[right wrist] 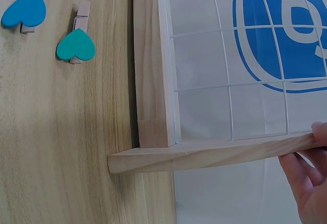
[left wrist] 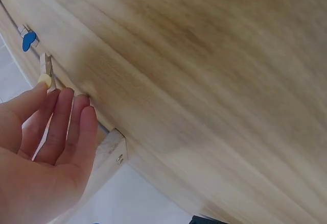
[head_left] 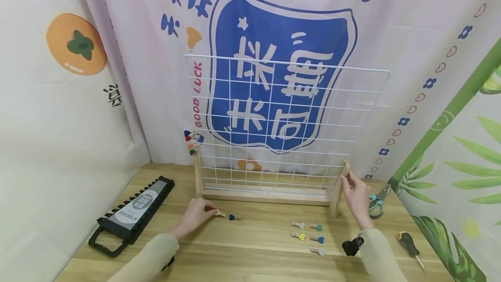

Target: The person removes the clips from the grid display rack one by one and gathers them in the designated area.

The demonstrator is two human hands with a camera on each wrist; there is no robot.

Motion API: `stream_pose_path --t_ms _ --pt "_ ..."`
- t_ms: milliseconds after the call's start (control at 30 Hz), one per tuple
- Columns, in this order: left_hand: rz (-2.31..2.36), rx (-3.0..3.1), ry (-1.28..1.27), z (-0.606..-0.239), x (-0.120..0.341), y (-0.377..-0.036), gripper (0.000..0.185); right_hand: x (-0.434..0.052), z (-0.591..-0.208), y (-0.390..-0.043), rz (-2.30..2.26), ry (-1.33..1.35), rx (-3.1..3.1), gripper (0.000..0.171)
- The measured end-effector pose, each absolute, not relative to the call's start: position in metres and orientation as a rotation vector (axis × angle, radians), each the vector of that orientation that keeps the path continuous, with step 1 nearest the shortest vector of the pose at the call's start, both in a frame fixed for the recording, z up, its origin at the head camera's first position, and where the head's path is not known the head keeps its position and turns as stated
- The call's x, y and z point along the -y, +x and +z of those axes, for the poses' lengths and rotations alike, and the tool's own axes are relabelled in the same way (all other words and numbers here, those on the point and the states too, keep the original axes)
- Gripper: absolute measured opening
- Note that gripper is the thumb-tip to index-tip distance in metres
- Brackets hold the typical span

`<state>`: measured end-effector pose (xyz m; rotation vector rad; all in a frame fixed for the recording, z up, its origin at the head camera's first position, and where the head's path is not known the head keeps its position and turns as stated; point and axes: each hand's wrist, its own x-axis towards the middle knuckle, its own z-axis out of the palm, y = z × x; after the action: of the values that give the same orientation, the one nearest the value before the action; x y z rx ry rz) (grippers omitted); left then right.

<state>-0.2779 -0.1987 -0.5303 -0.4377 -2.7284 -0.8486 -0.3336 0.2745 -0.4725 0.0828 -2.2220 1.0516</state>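
Observation:
My left hand (head_left: pixel 197 216) pinches a small wooden clothespin with a pale yellow heart (left wrist: pixel 45 80) between thumb and fingertips, low at the table. Just right of it in the head view lies a clothespin with a dark blue heart (head_left: pixel 235 217). My right hand (head_left: pixel 357 193) grips the upper part of the right wooden side post (right wrist: pixel 219 157) of a stand. That stand carries a white wire grid (head_left: pixel 287 63), upright behind both hands. Several heart clothespins (head_left: pixel 192 142) sit at the grid's left edge.
Several heart clothespins (head_left: pixel 300 236) lie on the table (head_left: pixel 270 251) at front right. A black and grey rack (head_left: pixel 137 212) is at left. Scissors (head_left: pixel 376 206), a screwdriver (head_left: pixel 410 245) and a small black object (head_left: pixel 353 246) are at right. A printed curtain (head_left: pixel 156 99) hangs behind.

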Motion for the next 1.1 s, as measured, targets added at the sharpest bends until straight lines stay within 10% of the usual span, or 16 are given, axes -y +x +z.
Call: stream_pose_path --t_ms 633,1100 --pt "-0.894 2.777 -0.345 -0.519 0.200 -0.276 0.007 -0.273 -0.470 -0.332 1.059 0.072 2.229 0.029" --pt "-0.826 2.455 -0.148 -0.423 0.260 -0.286 0.019 -0.274 -0.470 -0.332 1.073 0.067 2.236 0.031"
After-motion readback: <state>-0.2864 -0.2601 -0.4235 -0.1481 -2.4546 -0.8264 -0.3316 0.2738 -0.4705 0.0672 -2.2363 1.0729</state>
